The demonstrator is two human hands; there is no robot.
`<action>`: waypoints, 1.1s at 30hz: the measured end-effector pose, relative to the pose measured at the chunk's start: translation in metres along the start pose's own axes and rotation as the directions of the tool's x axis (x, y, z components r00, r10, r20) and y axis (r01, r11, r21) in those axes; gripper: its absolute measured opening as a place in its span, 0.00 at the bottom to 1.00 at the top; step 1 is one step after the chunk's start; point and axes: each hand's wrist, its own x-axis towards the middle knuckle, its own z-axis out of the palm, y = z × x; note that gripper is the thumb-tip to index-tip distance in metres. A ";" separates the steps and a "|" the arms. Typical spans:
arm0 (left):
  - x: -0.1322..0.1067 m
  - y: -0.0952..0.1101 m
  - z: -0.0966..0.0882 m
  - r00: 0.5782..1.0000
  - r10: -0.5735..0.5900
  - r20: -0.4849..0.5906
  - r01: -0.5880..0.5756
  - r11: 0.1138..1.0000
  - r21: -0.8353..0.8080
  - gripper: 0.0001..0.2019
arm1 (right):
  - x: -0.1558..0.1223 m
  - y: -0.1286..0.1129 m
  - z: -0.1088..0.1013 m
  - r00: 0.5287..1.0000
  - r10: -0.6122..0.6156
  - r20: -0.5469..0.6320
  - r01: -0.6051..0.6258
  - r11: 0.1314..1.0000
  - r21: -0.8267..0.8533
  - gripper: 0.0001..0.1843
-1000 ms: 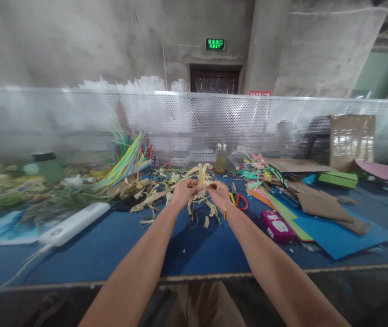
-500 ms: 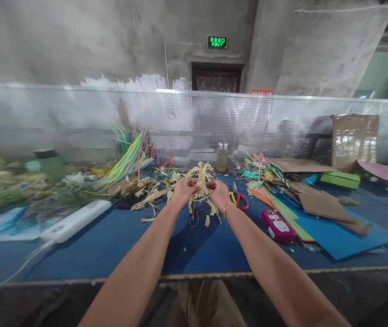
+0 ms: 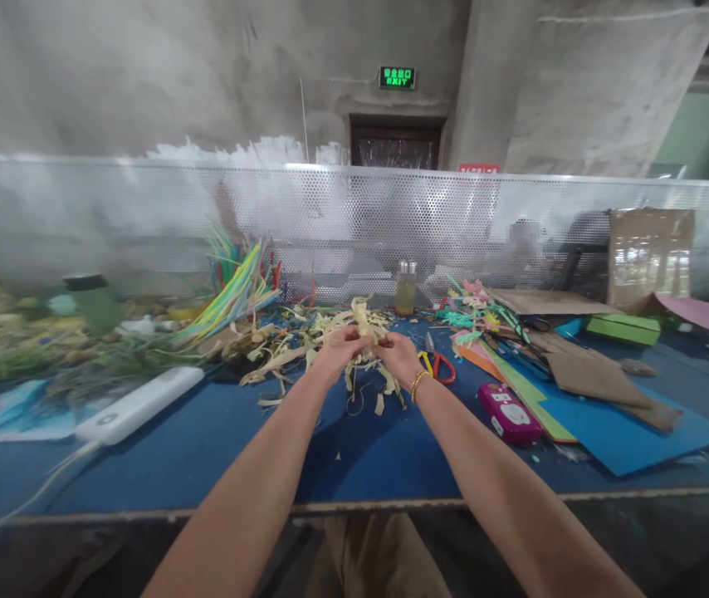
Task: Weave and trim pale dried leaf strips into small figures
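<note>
Between my two hands, held a little above the table, is a bunch of pale dried husk strips (image 3: 362, 316) with curled, loose ends. My left hand (image 3: 340, 350) pinches it from the left, fingers closed. On the other side my right hand (image 3: 399, 357), with a gold bracelet at the wrist, has its fingers closed on the lower part. The fingertips hide where the strips meet. Loose husk scraps (image 3: 280, 365) lie behind and below the hands. Just right of my right hand are scissors (image 3: 443, 369) with red and yellow handles.
A white power strip (image 3: 143, 403) with a cable lies left. Bundled coloured pipe cleaners (image 3: 236, 286) stand behind it. At right are a magenta box (image 3: 509, 413), blue paper (image 3: 616, 436) and cardboard (image 3: 594, 378). A small bottle (image 3: 405, 291) stands before the perforated metal screen (image 3: 342, 216).
The top of the husk bunch has shifted slightly left and looks narrower, its side strips less spread. My left fingers have moved in closer to the right ones. Both hands keep their grip.
</note>
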 end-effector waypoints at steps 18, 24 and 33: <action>-0.001 0.031 -0.019 0.995 0.037 0.095 0.043 0.690 -0.722 0.04 | -0.010 -0.030 -0.024 0.991 -0.030 0.132 0.075 0.934 -0.348 0.08; -0.002 0.039 -0.029 0.998 0.059 0.029 -0.012 0.597 -0.802 0.06 | -0.009 -0.031 -0.033 0.990 -0.038 0.137 0.091 0.909 -0.407 0.08; -0.005 0.047 -0.039 0.997 -0.013 -0.071 -0.049 0.600 -0.799 0.14 | -0.004 -0.023 -0.034 0.987 -0.042 0.156 0.085 0.955 -0.283 0.03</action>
